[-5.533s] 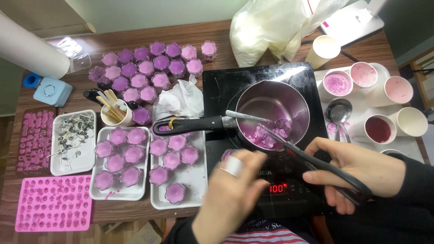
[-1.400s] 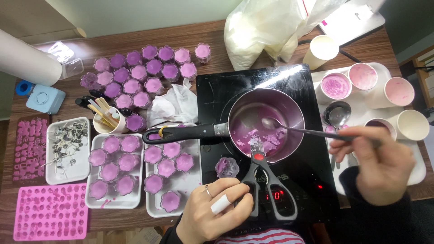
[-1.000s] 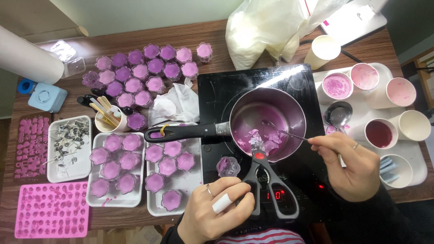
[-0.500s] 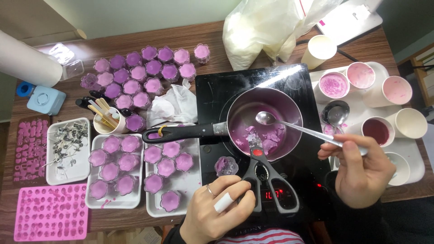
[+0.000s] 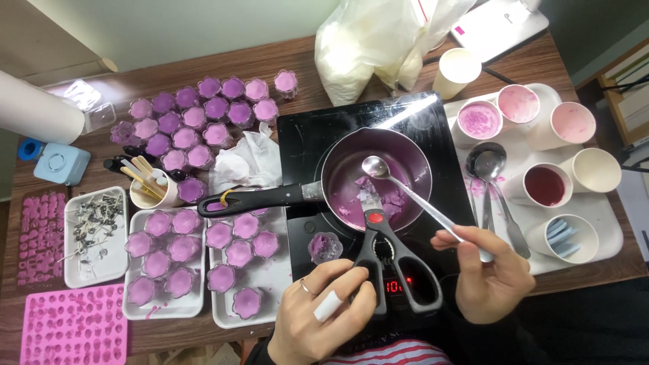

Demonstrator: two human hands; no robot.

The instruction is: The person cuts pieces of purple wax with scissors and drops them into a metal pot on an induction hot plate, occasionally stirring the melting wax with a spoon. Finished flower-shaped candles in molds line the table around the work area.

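So the person's right hand point(image 5: 488, 272) is pinched around the handle end of a long metal spoon point(image 5: 419, 203), with the bowl of it hanging just over the small saucepan point(image 5: 376, 179) that sits on the black induction hob point(image 5: 433, 122) near the middle of the desk. The left hand point(image 5: 323, 316) is down at the near edge, fingers curled in loosely with a white bandage on one finger, resting right by the black-handled scissors point(image 5: 392, 260) whose blades poke over the pan's rim; hard to say whether it's actually gripping anything, it looks empty from here. Inside the pan there are purple wax chunks point(image 5: 385, 201), only partly melted, mostly on the near side. A little glass cup of purple wax point(image 5: 324, 247) sits on the hob just left of the scissors. To stir this well, it'd make sense to keep the spoon low and push the solid bits gently toward the wetter patch, slow circles, no splashing onto the glass top, and steady the pan handle point(image 5: 257, 198) with the free hand so it doesn't swivel. Left of the hob are two white trays point(image 5: 284, 270) of filled purple flower-shaped cups, and paper cups point(image 5: 541, 184) of dye stand on a tray toward the right edge.
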